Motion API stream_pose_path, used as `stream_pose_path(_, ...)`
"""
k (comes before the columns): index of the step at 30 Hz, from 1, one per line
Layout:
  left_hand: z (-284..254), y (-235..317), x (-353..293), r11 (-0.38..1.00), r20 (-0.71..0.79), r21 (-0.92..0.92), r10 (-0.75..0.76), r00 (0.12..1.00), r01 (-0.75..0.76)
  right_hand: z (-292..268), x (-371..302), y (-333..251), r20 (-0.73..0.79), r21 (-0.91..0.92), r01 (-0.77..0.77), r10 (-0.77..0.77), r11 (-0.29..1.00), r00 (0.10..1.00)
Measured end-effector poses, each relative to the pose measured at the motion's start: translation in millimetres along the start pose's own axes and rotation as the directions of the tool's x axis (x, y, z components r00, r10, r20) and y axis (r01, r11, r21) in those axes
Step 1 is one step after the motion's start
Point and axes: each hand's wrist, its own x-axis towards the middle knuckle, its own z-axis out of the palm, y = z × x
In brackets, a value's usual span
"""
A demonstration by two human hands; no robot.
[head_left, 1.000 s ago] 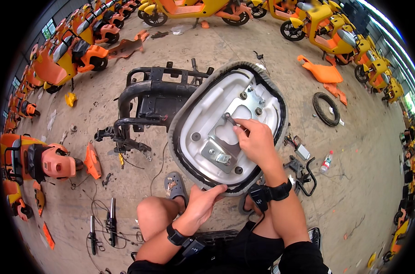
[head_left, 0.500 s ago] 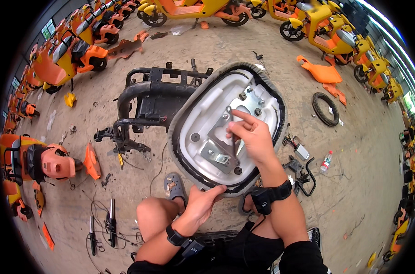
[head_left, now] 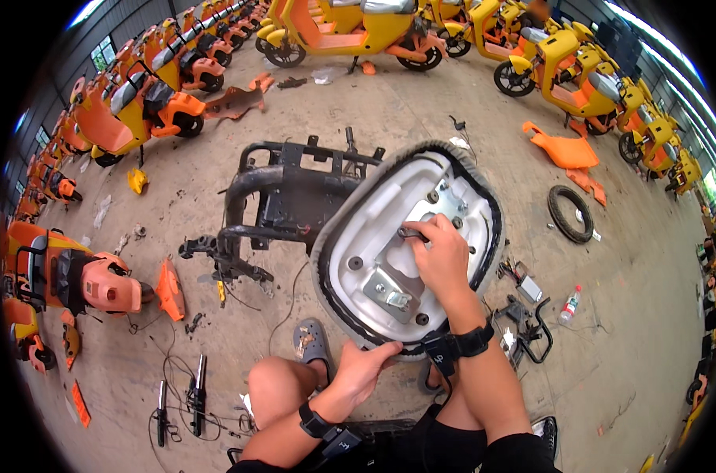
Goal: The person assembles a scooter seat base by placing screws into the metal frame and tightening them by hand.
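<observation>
A scooter seat is tilted underside up in front of me, showing a white plastic base inside a grey cover edge. Metal bracket plates with bolts are fixed to the base. My left hand grips the seat's near rim, thumb on top and fingers hidden below. Over the middle of the base, my right hand is closed on a dark wrench. One end of the wrench sticks out at the fingertips, close to the upper bracket; the fingers hide the rest.
A black scooter frame lies behind the seat to the left. On the right are a tyre, a plastic bottle and orange panels. Fork tubes and cables lie at the lower left. Parked yellow scooters line the back.
My right hand has turned the wrench, which lay lengthwise down the base and now points sideways from the fingers. The whole scene sits lower in view; my left hand keeps its hold.
</observation>
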Motion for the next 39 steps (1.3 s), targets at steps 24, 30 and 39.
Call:
stream_pose_path(24, -7.9, -7.1, 4.4, 1.000, 0.049, 0.024, -0.001, 0.999, -0.001, 17.5, -6.9, -10.3, -0.173, -0.155, -0.010, -0.018, 0.988, 0.985)
stream_pose_path(30, -7.4, -8.2, 4.9, 1.000, 0.057, 0.018, 0.019, 0.998, -0.020, 11.0, -4.0, 0.2, -0.095, -0.041, -0.009, 0.006, 0.999, 0.995)
stream_pose_path(39, -7.8, -10.8, 6.7, 1.000, 0.066, 0.000, 0.013, 0.998, -0.013, 6.8, -2.4, 2.2, -0.095, -0.035, 0.022, -0.025, 0.999, 0.995)
